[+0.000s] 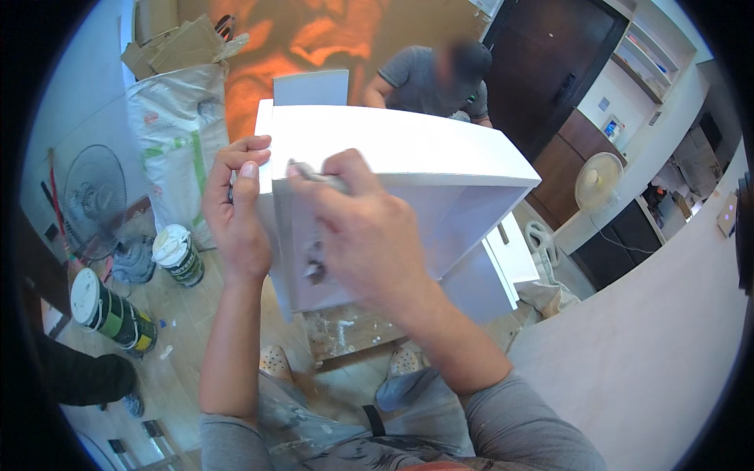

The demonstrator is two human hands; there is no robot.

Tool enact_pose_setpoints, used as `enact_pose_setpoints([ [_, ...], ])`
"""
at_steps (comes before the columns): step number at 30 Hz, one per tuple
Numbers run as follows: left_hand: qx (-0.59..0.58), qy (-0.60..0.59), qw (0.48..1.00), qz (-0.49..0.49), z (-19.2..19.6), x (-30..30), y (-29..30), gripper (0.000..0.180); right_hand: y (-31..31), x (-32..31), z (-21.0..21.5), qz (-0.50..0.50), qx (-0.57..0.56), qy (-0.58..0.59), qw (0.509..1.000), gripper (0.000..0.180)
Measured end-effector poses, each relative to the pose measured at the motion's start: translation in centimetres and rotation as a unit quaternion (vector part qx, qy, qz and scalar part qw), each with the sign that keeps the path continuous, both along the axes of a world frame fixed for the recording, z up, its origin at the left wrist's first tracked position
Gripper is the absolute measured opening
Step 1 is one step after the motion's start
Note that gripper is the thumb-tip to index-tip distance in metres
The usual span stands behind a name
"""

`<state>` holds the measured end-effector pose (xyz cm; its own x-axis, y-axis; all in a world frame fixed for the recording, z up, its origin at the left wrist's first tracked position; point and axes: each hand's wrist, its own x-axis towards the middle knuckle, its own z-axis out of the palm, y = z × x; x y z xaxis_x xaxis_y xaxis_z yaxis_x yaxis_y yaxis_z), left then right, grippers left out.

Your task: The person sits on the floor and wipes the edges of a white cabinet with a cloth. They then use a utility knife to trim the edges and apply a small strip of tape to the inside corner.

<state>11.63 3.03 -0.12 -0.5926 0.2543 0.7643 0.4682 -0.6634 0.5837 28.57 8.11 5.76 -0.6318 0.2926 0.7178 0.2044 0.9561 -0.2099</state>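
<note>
1. Right hand closed around thin grey tool, pressed against white boxy wooden cabinet front face
2. Left hand clasps cabinet's left edge, fingers curled; tool's long axis runs leftward along the upper front

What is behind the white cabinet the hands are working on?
Behind the white cabinet a person in a grey shirt bends over, with a pale panel upright beside; the cabinet hides their hands and lower body.
</note>
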Motion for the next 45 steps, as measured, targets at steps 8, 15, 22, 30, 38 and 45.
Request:
enact_pose_setpoints([
  [8,-0.017,0.004,1.000,-0.007,0.0,-0.2,-0.6,0.024,0.4,1.6,0.9,-0.037,-0.040,-0.033,0.998,0.041],
  [15,-0.038,0.000,0.999,-0.004,-0.6,-0.5,-0.6,0.025,7.9,10.5,1.4,-0.156,-0.106,0.012,0.982,0.031],
  [22,-0.039,-0.003,0.999,-0.022,-0.1,-0.5,-0.7,0.026,19.8,22.3,2.8,-0.422,-0.021,-0.087,0.902,0.024],
  [30,-0.020,-0.022,0.999,-0.037,-0.4,-1.4,-0.7,0.023,18.9,21.6,4.5,-0.329,0.036,0.068,0.941,0.022],
  [38,-0.021,-0.016,0.999,-0.037,-0.4,-0.5,-0.4,0.027,22.6,16.9,6.8,-0.339,-0.199,-0.001,0.920,0.049],
  [45,-0.096,0.063,0.988,0.099,-1.3,-2.5,-0.8,0.040,10.5,6.3,-3.1,-0.153,0.107,0.051,0.981,0.061],
])
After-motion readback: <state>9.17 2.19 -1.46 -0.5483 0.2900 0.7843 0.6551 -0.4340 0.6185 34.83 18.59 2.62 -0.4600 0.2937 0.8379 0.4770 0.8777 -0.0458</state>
